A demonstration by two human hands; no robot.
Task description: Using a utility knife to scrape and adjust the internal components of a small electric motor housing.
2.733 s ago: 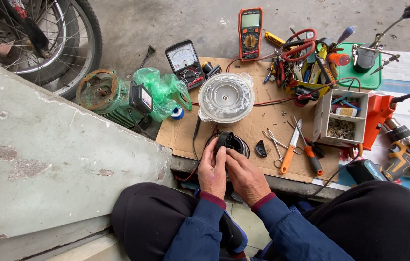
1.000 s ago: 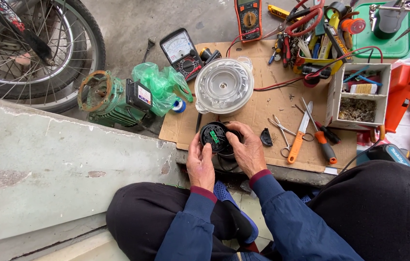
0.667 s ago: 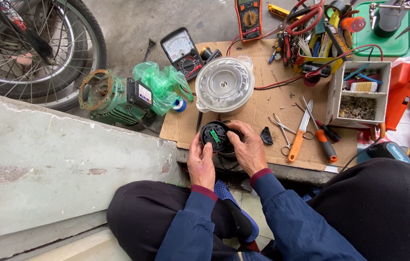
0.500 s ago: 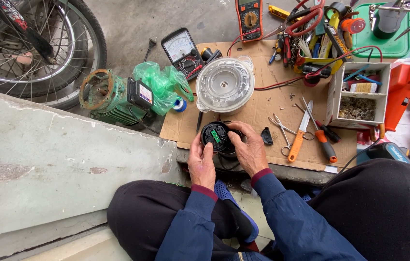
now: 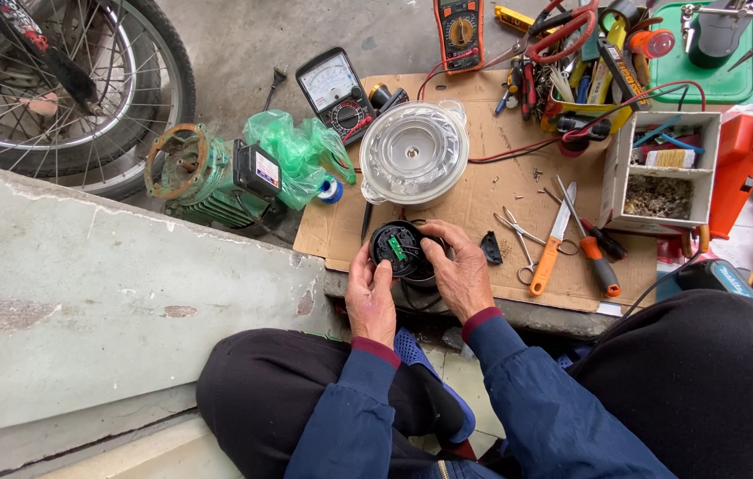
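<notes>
You've got both hands, left hand (image 5: 370, 297) and right hand (image 5: 456, 270), fingers closed round the black round housing (image 5: 400, 251) at the cardboard's (image 5: 483, 200) near edge; rigid, light-looking, so grip the rim, off the exposed green board (image 5: 396, 249).

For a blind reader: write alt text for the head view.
Both hands, left hand and right hand, hold a round black part with a green board inside, at the edge of cardboard strewn with tools. A clear lid and green motor lie beyond.
</notes>
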